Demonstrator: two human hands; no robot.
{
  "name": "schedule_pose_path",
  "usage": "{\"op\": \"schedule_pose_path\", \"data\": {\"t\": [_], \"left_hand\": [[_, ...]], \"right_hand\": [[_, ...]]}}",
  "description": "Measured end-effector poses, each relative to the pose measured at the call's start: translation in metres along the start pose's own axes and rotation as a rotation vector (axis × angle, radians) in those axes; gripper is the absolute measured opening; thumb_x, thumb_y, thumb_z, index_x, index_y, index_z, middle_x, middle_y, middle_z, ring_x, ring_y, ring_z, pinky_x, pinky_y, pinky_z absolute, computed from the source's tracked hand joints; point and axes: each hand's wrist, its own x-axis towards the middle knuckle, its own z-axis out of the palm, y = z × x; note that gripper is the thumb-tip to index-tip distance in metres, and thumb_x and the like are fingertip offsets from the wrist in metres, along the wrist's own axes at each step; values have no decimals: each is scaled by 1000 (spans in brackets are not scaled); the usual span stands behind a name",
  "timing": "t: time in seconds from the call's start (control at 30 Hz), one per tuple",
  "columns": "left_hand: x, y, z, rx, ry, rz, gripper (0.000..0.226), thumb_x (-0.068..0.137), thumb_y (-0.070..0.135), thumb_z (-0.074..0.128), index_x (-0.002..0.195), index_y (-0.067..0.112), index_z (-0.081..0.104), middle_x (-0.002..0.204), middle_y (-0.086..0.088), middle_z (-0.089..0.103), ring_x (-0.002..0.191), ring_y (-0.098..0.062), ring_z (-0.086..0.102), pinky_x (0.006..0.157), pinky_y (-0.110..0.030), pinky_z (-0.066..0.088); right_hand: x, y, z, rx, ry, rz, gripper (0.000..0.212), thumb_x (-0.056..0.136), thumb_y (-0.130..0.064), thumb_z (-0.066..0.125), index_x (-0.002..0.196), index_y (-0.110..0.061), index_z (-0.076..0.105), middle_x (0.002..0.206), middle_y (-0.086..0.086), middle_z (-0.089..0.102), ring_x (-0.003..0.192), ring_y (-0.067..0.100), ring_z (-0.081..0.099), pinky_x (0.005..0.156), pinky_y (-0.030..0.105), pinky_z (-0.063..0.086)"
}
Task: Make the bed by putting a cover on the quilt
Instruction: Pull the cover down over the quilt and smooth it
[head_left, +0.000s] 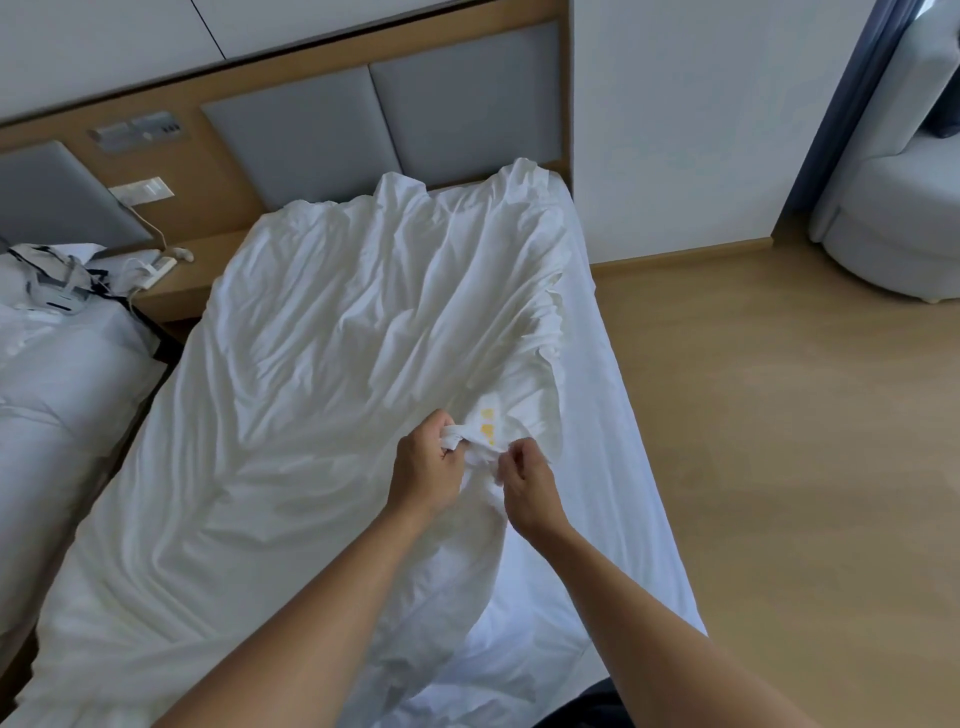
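Working a bunched corner of the white cover (322, 332), spread crumpled along the bed (613, 415) from the headboard (457, 114) down toward the near end. Impossible to tell from here about the quilt, whether already inside or elsewhere.

Starting at the left: second bed (52, 405) with loose clothing (57, 286), well apart from the job; leave alone. Next, long diagonal wrinkles across the cover; hold off smoothing until done with the corner.

Then the left hand (423, 462), raised just above the cloth, fingers (439, 422) curled tight round a wad of corner fabric. Use that grip as the anchor; avoid dragging the whole spread leftward. Just right of it, small yellow marks (487, 423) on the cloth, probably a label or corner marker, so likely the spot to line up.

Close beside, nearly touching the left, the right hand (527, 483), fingers (511, 457) pinching a fold of the same corner. Seemingly teasing layers apart or turning the corner out; better done with short pulls, keeping both layers in sight.

Further right, a bare strip of bed, then wooden floor (779, 415): mind that edge, to stop slack cloth sliding off.
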Motion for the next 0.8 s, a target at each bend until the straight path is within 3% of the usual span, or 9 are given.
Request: {"op": "schedule_pose_path", "data": {"t": [0.1, 0.2, 0.3, 0.4, 0.5, 0.6, 0.67, 0.73, 0.8], "left_hand": [[2, -5, 7, -202, 27, -150, 36, 86, -1, 61, 66, 18, 37, 61, 8, 37, 54, -6, 33, 53, -25, 30], [2, -8, 16, -287, -1, -221, 29, 87, 1, 59, 71, 16, 39, 66, 4, 39, 60, -11, 35, 57, -28, 32], [0, -11, 16, -296, -82, -191, 23, 81, 10, 68, 77, 15, 46, 67, 5, 49, 60, -8, 42, 58, -24, 36], [-2, -14, 10, -297, -328, -150, 35, 64, 24, 84, 86, 13, 59, 66, 5, 63, 57, -4, 52, 56, -20, 43], [-9, -13, 10, -18, -483, -44, 37, 60, 41, 83, 88, 23, 67, 75, 5, 69, 64, -6, 59, 63, -25, 48], [-14, -11, 20, 288, -412, 175, 22, 67, 33, 76, 82, 22, 66, 69, 4, 57, 66, -19, 56, 59, -30, 45], [-13, -11, 27, 370, -300, 327, 17, 73, 29, 76, 80, 17, 68, 76, 6, 51, 68, -21, 55, 59, -29, 43], [-11, -10, 32, 286, -212, 405, 14, 74, 22, 75, 82, 12, 69, 83, 2, 59, 73, -18, 56, 62, -29, 47], [-10, -1, 32, 131, -144, 330, 6, 75, 11, 66, 76, 8, 61, 73, -1, 60, 65, -16, 53, 58, -28, 44]], "right_hand": [[3, -5, -13, 178, -132, 47, 14, 86, -21, 57, 85, -8, 54, 74, -1, 50, 66, 10, 44, 59, 17, 38], [6, -2, -24, 93, -225, 51, 23, 79, -21, 67, 81, 0, 57, 69, 0, 46, 62, 12, 40, 57, 24, 34], [3, 6, -25, 104, -121, 33, 21, 87, -14, 69, 75, -2, 58, 64, -1, 46, 58, 10, 38, 54, 24, 32], [2, 10, -25, 161, 21, 35, 15, 80, -4, 63, 74, 5, 54, 63, 0, 47, 59, 10, 36, 54, 26, 32], [4, 11, -21, 146, 78, 61, 5, 71, 5, 50, 74, 4, 55, 61, 1, 50, 60, 13, 40, 55, 34, 34], [5, 6, -16, 109, 133, 84, 12, 73, 7, 46, 67, -2, 50, 57, -3, 47, 55, 10, 38, 51, 30, 33], [4, 4, -13, 62, 128, 63, 19, 76, 6, 48, 62, -7, 45, 54, -4, 45, 51, 6, 34, 48, 25, 30], [2, 4, -10, 11, 138, 22, 26, 81, 3, 51, 60, -9, 41, 54, -2, 43, 49, 5, 33, 47, 22, 27], [1, 3, -7, -45, 178, -4, 32, 85, -1, 53, 60, -14, 39, 56, -2, 44, 49, 7, 35, 48, 22, 27]]}}
